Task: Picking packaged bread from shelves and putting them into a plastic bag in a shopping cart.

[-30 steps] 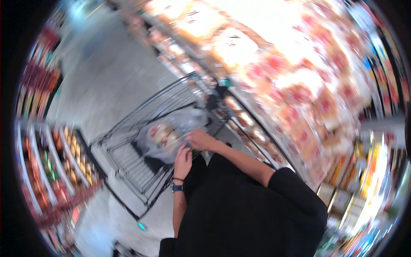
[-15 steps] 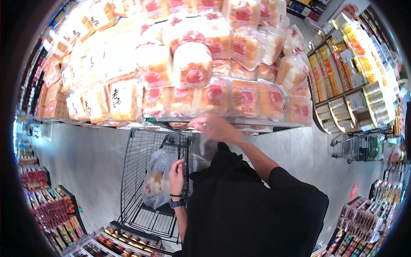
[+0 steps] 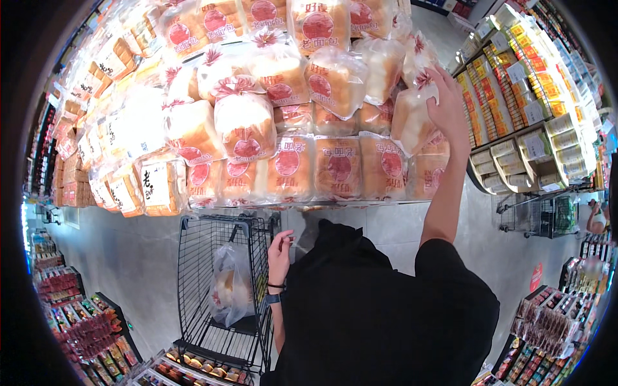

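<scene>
My right hand (image 3: 447,101) reaches out to the right end of a bread display. Its fingers are spread at the gathered top of a bagged loaf (image 3: 411,120), which leans on the loaves below; whether they touch the bag is hard to tell. My left hand (image 3: 279,255) hangs beside the shopping cart (image 3: 222,219), loosely bent, its fingers apart and nothing in them. Inside the cart lies a clear plastic bag (image 3: 230,270) with what looks like bread in it. Rows of bagged loaves (image 3: 290,168) with red printing are stacked across the display.
Sliced loaves in white-labelled bags (image 3: 162,186) fill the display's left part. On the right stands a shelf of yellow and red packages (image 3: 492,90), with another cart (image 3: 541,215) below it. Snack racks (image 3: 547,328) stand on both sides, on a grey tiled floor (image 3: 145,257).
My right hand has moved from the display's front edge up and right to the leaning loaf. The view has shifted. My left hand stays beside the cart.
</scene>
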The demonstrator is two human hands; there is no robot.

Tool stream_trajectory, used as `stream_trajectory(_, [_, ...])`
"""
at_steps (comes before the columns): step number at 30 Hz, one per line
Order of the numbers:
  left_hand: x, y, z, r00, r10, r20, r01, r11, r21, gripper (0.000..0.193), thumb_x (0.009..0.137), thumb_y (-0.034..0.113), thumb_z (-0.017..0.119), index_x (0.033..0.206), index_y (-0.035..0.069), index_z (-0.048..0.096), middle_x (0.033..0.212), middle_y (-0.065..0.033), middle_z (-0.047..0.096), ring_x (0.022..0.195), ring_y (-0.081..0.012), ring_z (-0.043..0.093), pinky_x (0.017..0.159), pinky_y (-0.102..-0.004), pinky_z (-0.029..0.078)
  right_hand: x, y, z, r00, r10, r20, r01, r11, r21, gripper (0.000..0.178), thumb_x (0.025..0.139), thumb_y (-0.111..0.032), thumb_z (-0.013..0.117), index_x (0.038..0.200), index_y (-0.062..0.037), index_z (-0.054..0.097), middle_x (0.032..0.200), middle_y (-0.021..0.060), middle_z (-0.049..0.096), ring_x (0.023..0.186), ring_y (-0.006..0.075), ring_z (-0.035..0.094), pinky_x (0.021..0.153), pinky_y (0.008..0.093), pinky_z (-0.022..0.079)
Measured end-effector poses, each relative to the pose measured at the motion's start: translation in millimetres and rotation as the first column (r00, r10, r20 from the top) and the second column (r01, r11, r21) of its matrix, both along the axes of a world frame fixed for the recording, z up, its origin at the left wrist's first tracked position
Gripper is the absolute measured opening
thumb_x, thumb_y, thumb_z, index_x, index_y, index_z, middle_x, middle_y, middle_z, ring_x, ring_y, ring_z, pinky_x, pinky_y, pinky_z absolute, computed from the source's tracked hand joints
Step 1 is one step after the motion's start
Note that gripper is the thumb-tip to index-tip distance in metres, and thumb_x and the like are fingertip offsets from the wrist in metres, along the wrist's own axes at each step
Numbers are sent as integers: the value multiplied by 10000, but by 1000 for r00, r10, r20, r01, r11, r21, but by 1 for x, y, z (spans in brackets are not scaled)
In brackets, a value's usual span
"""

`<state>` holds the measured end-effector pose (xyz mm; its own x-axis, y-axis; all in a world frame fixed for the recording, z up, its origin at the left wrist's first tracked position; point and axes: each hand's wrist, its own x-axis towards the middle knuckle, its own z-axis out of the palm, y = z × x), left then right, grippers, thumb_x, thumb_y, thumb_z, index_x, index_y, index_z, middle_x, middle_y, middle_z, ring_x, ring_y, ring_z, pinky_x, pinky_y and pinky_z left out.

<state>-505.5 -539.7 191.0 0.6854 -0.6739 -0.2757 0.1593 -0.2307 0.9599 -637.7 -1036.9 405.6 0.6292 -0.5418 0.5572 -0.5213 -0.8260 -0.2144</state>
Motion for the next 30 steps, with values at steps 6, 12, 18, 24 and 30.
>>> stream_trajectory(6, [9, -23, 5, 996, -90, 4, 90, 996, 26, 269, 1082, 185, 499, 1235, 13, 639, 1170, -50, 672, 1063, -153, 648, 940, -299, 501, -2, -46, -1, 908, 227, -351, -119, 946, 303, 639, 780, -74, 660, 1397, -213, 573, 1502, 134, 482, 1355, 386, 404, 1159, 456, 352])
stream_trajectory(12, [20, -21, 7, 993, -118, 30, 116, 992, 56, 262, 1080, 178, 509, 1246, 19, 635, 1146, -47, 676, 1057, -144, 651, 935, -287, 499, 4, -53, 14, 846, 215, -488, -32, 934, 355, 496, 804, -133, 762, 1287, -135, 650, 1451, 124, 547, 1260, 361, 514, 1099, 407, 423])
stream_trajectory(18, [27, -1, 1, 994, -102, 34, 99, 993, 61, 264, 1082, 175, 502, 1249, 19, 634, 1132, -43, 677, 1058, -144, 655, 939, -285, 498, -5, -44, 11, 922, 241, -303, -132, 931, 340, 333, 825, -147, 756, 1125, -45, 652, 1132, 136, 664, 1084, 315, 605, 939, 407, 480])
stream_trajectory(24, [30, 28, -11, 993, -115, 5, 114, 992, 48, 265, 1082, 177, 503, 1250, 19, 632, 1127, -38, 676, 1059, -137, 651, 948, -280, 496, -22, 6, 48, 966, 183, -182, -95, 907, 411, 300, 883, -196, 721, 1103, 0, 660, 1028, 150, 724, 920, 288, 675, 861, 392, 518])
stream_trajectory(30, [39, 50, -2, 994, -95, -53, 95, 995, -5, 272, 1082, 190, 509, 1248, 15, 634, 1136, -21, 669, 1051, -122, 639, 943, -269, 491, -36, 71, 102, 995, 96, -37, -66, 873, 483, 212, 913, -126, 705, 1015, 23, 594, 914, 92, 678, 811, 147, 615, 783, 271, 482])
